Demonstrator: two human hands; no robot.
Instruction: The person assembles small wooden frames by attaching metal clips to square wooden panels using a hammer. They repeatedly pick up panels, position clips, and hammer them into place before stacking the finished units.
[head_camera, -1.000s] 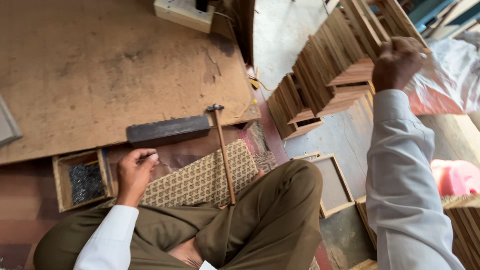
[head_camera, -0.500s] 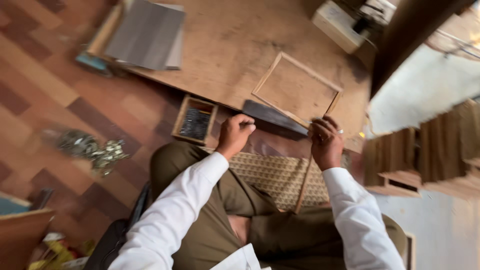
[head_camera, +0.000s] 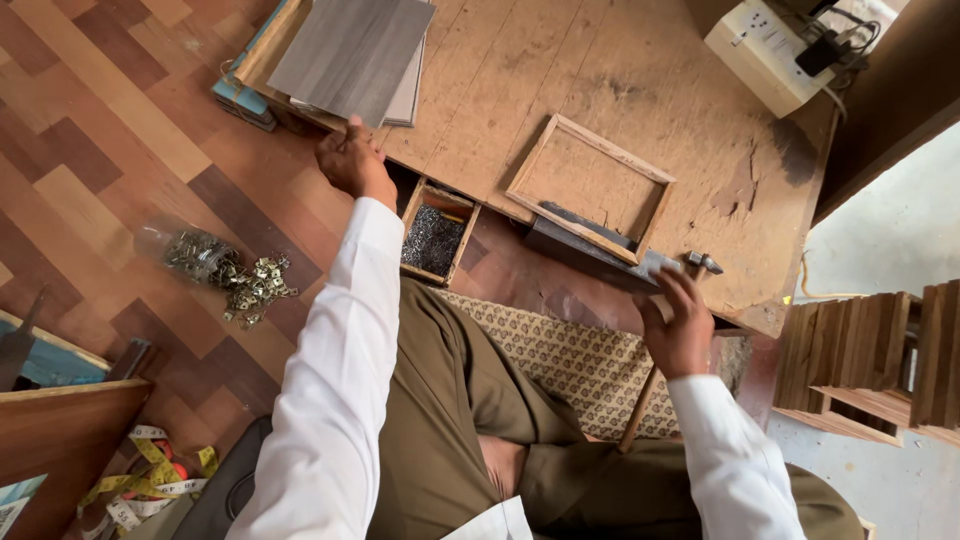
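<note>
Plywood work board (head_camera: 560, 70), upper edge cut off; wooden frame (head_camera: 590, 185) lying on it; left hand (head_camera: 352, 160), formerly at the nail tray (head_camera: 437, 232), now pinching grey panels (head_camera: 350, 50); right hand (head_camera: 680, 325) fingering dark bar (head_camera: 590, 255), grip unclear.

We see even, soft daylight, brightest at the pale concrete floor (head_camera: 890, 240) on the right, which is nearly washed out. Shadows are faint. The worn brown plywood board (head_camera: 560, 70) stays sharp; we note mild stretching toward the corners.
</note>
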